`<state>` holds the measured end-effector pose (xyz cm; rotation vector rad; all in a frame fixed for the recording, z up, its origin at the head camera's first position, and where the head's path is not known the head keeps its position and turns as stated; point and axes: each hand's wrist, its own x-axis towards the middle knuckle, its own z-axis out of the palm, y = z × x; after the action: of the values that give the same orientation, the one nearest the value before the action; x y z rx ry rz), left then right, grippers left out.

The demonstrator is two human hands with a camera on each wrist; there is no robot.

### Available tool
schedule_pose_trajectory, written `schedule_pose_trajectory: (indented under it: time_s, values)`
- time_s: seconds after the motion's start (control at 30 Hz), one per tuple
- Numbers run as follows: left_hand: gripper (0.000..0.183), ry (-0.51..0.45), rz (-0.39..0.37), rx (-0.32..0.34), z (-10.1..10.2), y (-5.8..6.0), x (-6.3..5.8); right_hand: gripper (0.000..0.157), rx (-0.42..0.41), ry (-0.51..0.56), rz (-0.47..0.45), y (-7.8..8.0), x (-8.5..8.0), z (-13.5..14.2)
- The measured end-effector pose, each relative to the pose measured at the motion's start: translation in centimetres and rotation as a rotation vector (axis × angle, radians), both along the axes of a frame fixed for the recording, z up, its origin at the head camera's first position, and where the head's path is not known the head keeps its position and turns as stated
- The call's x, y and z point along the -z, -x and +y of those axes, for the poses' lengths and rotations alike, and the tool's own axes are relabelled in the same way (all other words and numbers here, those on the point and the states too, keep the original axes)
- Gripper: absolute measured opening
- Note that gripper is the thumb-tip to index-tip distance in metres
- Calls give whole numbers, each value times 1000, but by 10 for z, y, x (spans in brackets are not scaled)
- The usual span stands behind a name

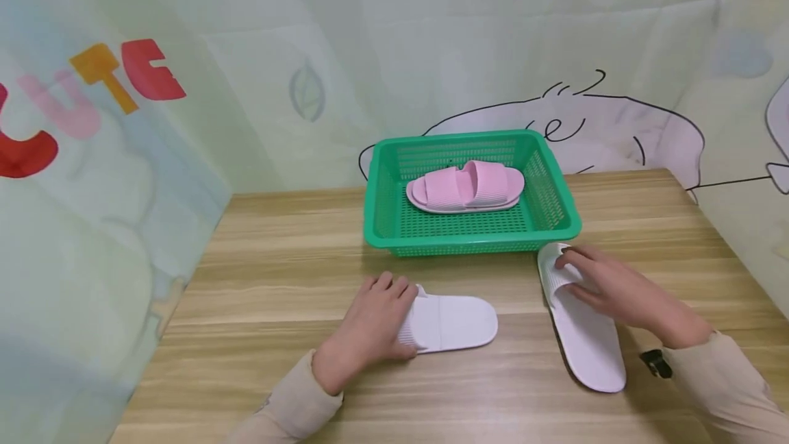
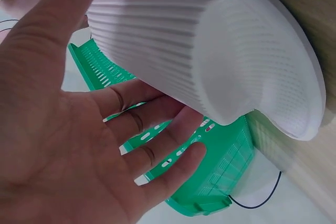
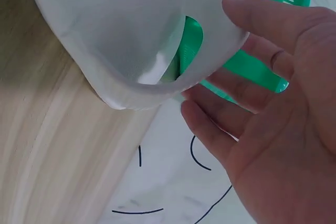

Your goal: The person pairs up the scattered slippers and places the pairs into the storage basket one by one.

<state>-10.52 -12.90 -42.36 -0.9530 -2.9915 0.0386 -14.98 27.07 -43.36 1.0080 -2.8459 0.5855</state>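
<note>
Two white slippers lie on the wooden table. My left hand (image 1: 377, 321) spans the ribbed strap of the left slipper (image 1: 462, 323), thumb on the near side and fingers on the far side. In the left wrist view the fingers touch the edge of that strap (image 2: 157, 24). The right slipper (image 1: 588, 344) lies at a slant, its toe by the basket's front right corner. My right hand (image 1: 616, 286) pinches its strap, with the thumb against the strap edge (image 3: 220, 35) in the right wrist view and the fingers partly hidden behind it.
Behind the hands stands a green plastic basket (image 1: 471, 242) with a pair of pink slippers (image 1: 465, 187) inside. A printed curtain (image 1: 345, 67) hangs along the back and left of the table (image 1: 271, 252). A small black object (image 1: 656, 363) shows by the right sleeve.
</note>
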Motion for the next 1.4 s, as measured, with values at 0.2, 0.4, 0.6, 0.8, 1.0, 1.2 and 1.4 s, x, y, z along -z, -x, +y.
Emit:
schedule_pose_trajectory:
  time_s: [0.2,0.4,0.6,0.8,1.0,1.2,1.4]
  values:
    - [79,10,-8,1,2,1,0,33,143,-47,-77,-2,-7,4]
    - [80,9,-28,-8,1,2,-1,49,268,-84,-142,-3,-7,6]
    - [81,6,-44,-10,1,2,0,61,281,-83,-142,-7,-5,7]
    - [83,3,-65,-28,1,2,-1,92,153,-57,-179,-14,-9,13]
    - [84,16,-60,-43,1,1,-1,107,16,-34,-170,-21,0,18]
    - [84,10,-40,-46,1,0,0,101,-15,-4,-47,-24,14,19]
    - [85,3,-2,-45,0,-2,0,98,2,-15,-32,-24,17,18]
